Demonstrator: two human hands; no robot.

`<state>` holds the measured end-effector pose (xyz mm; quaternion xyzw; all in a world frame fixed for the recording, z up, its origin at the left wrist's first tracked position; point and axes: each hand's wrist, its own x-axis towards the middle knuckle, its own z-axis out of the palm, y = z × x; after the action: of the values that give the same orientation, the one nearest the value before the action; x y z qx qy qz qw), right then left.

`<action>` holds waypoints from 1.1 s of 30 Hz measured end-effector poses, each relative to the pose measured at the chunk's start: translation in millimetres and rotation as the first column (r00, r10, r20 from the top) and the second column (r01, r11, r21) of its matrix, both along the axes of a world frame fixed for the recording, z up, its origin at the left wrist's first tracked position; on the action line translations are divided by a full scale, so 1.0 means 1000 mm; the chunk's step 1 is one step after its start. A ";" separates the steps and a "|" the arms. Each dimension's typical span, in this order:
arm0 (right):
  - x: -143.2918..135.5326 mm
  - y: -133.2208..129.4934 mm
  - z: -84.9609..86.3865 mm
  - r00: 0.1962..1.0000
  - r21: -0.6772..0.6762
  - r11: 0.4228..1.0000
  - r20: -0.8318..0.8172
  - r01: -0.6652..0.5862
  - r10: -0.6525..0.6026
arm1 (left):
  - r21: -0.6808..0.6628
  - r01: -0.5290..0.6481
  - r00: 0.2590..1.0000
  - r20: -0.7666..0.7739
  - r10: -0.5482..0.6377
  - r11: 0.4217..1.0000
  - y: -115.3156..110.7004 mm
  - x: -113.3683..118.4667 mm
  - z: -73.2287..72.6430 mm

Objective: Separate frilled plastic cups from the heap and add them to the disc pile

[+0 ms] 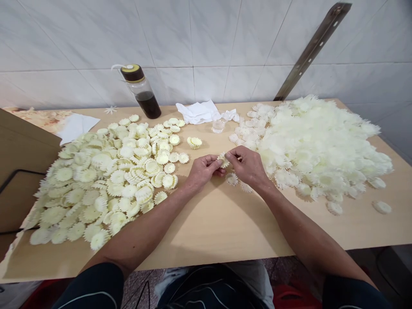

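Between my two hands, over the middle of the table, is a small pale flower-shaped piece (222,160) with a toothed rim. My left hand (206,168) pinches it from the left, thumb on top. The fingertips of my right hand (246,163) close on its right edge. A couple of loose translucent petal discs (232,179) lie on the table just below my right hand. To the left spreads a large heap of pale yellow flower pieces (119,176). On the right is a heap of whiter, thinner petal discs (322,141).
A bottle of dark liquid (148,101) stands at the back, near the tiled wall. Crumpled white tissue (198,112) and a small clear cup (218,124) lie right of it. A cardboard box (25,159) borders the left side. A slotted metal strip (312,53) leans on the wall.
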<state>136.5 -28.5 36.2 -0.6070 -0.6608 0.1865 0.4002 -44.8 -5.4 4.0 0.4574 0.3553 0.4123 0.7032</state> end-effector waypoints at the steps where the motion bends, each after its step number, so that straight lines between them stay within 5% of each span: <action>1: 0.000 0.000 0.001 1.000 -0.049 0.999 -0.029 0.010 -0.012 | 0.000 0.007 1.000 -0.001 -0.007 1.000 0.000 0.000 0.000; 5: 0.000 0.000 0.004 0.991 -0.189 0.982 -0.127 0.025 -0.050 | 0.010 -0.010 1.000 -0.013 0.010 1.000 -0.001 0.000 0.001; 9: 0.009 0.006 0.005 0.977 -0.164 0.984 -0.186 0.073 -0.103 | 0.009 -0.051 0.997 -0.052 0.051 0.999 -0.004 0.002 -0.002; 13: 0.037 0.017 0.013 0.830 -0.078 0.962 -0.491 0.262 -0.266 | -0.012 -0.072 0.994 -0.085 0.071 0.997 -0.003 0.002 -0.005; 17: 0.043 0.015 0.026 0.711 -0.117 0.993 -0.698 -0.006 -0.078 | -0.003 -0.100 0.994 -0.054 0.100 0.995 -0.002 0.003 -0.004; 21: 0.030 0.005 0.031 0.654 -0.202 0.944 -0.757 -0.262 0.020 | 0.008 -0.138 0.990 0.000 0.138 0.990 -0.002 0.001 0.002; 27: 0.024 0.005 0.015 0.763 -0.189 0.958 -0.645 -0.215 0.044 | -0.125 -0.094 0.978 0.174 0.115 0.988 0.002 -0.004 0.013; 33: 0.017 0.006 0.001 0.941 -0.130 0.984 -0.329 -0.122 0.073 | -0.205 -0.032 0.969 0.235 0.081 0.978 0.005 -0.004 0.012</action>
<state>154.0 -22.5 37.0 -0.5629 -0.5997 0.3518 0.4470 -49.1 -0.4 16.4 0.3202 0.3195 0.4473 0.7715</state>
